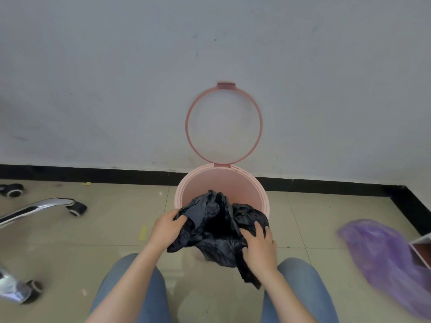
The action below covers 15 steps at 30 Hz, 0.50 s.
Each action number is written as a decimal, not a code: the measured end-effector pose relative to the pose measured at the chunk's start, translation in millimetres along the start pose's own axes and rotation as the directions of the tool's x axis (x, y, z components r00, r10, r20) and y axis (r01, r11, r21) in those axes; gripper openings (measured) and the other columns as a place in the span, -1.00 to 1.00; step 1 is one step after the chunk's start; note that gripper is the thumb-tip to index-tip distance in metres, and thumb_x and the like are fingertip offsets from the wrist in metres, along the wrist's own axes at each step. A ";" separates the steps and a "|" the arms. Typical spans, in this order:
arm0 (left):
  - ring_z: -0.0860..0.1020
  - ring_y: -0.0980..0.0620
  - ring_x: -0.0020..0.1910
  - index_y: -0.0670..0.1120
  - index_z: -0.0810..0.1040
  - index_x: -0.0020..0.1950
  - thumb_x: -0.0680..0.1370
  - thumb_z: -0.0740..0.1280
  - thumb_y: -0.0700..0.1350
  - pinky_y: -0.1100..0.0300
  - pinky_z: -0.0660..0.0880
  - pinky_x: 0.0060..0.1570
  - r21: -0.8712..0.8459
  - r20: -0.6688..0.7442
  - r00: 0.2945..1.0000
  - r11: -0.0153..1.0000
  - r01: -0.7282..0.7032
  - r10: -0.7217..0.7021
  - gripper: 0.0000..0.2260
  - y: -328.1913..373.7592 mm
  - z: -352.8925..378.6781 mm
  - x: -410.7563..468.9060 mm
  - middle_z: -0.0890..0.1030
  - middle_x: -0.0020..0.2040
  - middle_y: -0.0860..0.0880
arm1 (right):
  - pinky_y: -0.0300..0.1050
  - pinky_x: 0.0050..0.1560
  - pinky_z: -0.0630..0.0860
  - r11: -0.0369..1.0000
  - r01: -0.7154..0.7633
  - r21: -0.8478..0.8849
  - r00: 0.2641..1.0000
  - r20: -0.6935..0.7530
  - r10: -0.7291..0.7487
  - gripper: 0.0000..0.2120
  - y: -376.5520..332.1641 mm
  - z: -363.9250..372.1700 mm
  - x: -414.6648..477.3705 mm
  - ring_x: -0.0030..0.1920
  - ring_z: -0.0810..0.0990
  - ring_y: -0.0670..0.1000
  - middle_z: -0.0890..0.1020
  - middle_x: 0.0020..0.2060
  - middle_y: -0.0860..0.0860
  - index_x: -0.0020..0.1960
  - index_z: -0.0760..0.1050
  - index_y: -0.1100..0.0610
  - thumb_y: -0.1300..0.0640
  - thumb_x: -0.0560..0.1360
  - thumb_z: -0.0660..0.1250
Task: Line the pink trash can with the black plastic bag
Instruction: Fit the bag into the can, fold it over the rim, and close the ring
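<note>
A round pink trash can (pixel 200 183) stands on the tiled floor against the wall. Its pink ring lid (pixel 189 136) is flipped up and leans on the wall behind it. A crumpled black plastic bag (pixel 217 227) hangs over the can's near rim, partly covering the opening. My left hand (pixel 166 228) grips the bag's left edge. On the bag's right side, my right hand (pixel 258 247) holds the plastic with the fingers pressed into it. The can's near wall is hidden behind the bag.
Chrome office-chair legs with black castors (pixel 75 207) spread across the floor at left. A purple plastic bag (pixel 382 259) lies at right beside a white-edged object (pixel 423 250). My knees in blue jeans (pixel 300 287) flank the can. A black baseboard (pixel 93 174) runs along the wall.
</note>
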<state>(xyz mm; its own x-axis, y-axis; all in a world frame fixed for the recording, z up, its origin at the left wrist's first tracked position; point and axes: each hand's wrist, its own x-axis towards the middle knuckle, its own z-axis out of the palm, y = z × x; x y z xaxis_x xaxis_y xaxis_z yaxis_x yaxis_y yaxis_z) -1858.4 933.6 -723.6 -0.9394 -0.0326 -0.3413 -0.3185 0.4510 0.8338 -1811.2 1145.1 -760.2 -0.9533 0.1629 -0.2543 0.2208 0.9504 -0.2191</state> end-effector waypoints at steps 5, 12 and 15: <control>0.55 -0.09 -0.26 -0.22 0.54 -0.04 0.54 0.22 -0.24 0.16 0.50 -0.34 -0.339 0.042 0.984 0.924 0.176 -0.172 -0.88 30.5 -20.5 26.9 0.59 -0.24 -0.14 | -0.16 0.03 0.44 0.911 -0.059 0.408 0.988 -0.105 0.111 -0.56 4.2 -48.4 39.5 0.15 0.54 0.16 0.56 0.22 0.16 0.16 0.54 0.17 0.46 0.41 0.09; 0.56 -0.10 -0.18 -0.29 0.47 0.13 0.52 0.26 -0.28 0.03 0.53 -0.13 -0.723 0.031 0.971 0.666 0.185 -0.236 -0.80 54.9 -32.7 73.0 0.58 -0.07 -0.23 | -0.20 0.20 0.31 0.795 0.056 0.604 0.943 -0.295 0.157 -0.58 8.4 -95.5 105.2 0.26 0.41 0.19 0.39 0.26 0.25 0.28 0.40 0.21 0.41 0.44 0.19; 0.52 -0.21 0.13 -0.23 0.37 0.32 0.46 0.38 -0.18 -0.02 0.46 0.11 -0.354 -0.126 0.960 0.916 0.192 -0.250 -0.54 36.2 -17.4 77.7 0.50 0.24 -0.24 | 0.01 0.35 0.26 0.949 0.011 0.314 0.996 -0.089 0.018 -0.53 11.7 -78.8 109.4 0.39 0.20 0.28 0.21 0.39 0.29 0.40 0.25 0.11 0.17 0.51 0.24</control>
<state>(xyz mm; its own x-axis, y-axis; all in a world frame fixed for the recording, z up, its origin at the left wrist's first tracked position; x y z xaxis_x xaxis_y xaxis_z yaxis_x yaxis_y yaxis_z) -1945.2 931.9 -712.4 -0.8384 -0.2559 -0.4813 -0.5166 0.0913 0.8514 -1929.1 1194.9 -716.3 -0.9637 0.2033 -0.1732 0.2642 0.8205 -0.5069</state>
